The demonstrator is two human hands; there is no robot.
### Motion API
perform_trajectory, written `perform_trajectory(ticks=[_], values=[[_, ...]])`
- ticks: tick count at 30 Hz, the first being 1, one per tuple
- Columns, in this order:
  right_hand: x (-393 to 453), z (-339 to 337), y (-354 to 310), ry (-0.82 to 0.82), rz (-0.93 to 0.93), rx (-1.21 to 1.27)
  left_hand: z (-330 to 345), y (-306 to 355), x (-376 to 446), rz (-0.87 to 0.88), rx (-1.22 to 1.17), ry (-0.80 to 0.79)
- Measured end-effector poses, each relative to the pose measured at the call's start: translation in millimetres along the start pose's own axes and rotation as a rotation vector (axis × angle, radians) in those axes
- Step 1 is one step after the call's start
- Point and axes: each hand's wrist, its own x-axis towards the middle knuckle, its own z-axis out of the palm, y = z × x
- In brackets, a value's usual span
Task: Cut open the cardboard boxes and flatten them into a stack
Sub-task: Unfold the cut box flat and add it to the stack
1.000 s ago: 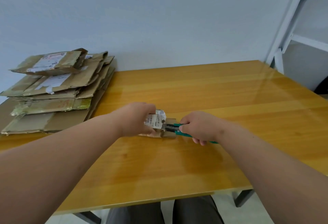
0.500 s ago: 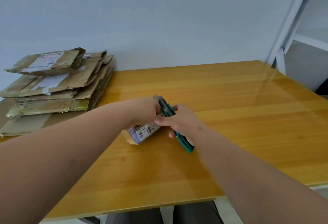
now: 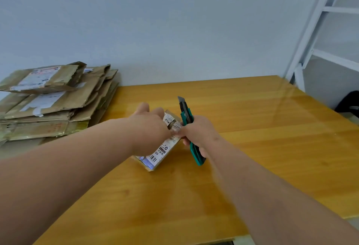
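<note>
Small cardboard box (image 3: 161,152) w/ a white label sits mid-table (image 3: 272,147), tilted up on an edge. Left hand (image 3: 149,128) lies over its top — fingers reach past the far side; can't tell how tightly they grip. Right hand (image 3: 196,134) is curled round a green utility knife (image 3: 187,117), blade up, thumb touching the box. Flattened cardboard stack (image 3: 52,101) sits far left by the wall.

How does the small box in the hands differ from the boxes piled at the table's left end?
The small box is held by the left hand, tilted on the table; the piled boxes lie flat, untouched. The small box looks not fully flattened, with a gap at its top; the piled boxes are flattened sheets. It is smaller than they are. Both are brown cardboard with white labels.
</note>
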Motion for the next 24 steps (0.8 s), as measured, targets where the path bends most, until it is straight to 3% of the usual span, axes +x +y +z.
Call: perform_trajectory(ticks=[4,8,12,17,20,24], values=[[1.4,-8.7,-6.8,0.064,-0.103,-0.010,10.1,-10.3,0.5,0.044,-0.159,-0.008],[-0.4,-5.2,-11.5,0.063,-0.152,-0.057,14.4,-17.0,1.6,0.011,-0.203,0.101],[-10.2,-0.1,-7.8,-0.090,-0.151,-0.099,16.1,-23.3,0.4,-0.156,-0.267,0.183],[-5.8,2.1,2.4,-0.007,-0.133,-0.214,27.4,-12.4,3.6,-0.406,-0.411,0.183],[-5.3,-6.1,9.3,-0.011,-0.107,-0.316,45.3,-8.3,3.2,-0.441,-0.499,0.107],[-10.8,-14.8,11.8,-0.051,-0.058,-0.442,43.4,-20.7,-9.8,-0.324,-0.762,-0.111]])
